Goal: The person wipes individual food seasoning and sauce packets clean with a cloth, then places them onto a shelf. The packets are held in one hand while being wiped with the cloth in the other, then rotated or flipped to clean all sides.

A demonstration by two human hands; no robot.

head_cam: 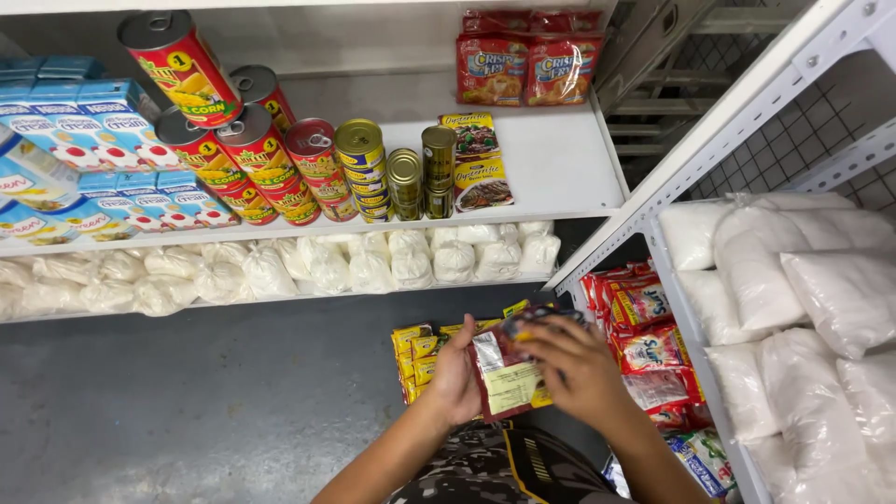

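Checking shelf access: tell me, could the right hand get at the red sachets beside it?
Probably yes: the right hand sits just beside the red sachets, nothing between them, though it shares a packet with the left hand.

We're looking down from one head camera, close over our hands [523, 373], facing the shelf [551, 159] and floor [187, 401].

A person's bare forearms, with no sleeves reaching the wrists, end in a left hand [455, 378] and right hand [579, 371] free of rings or watch, above a dark camouflage-patterned garment [504, 471] with yellow striped trim.
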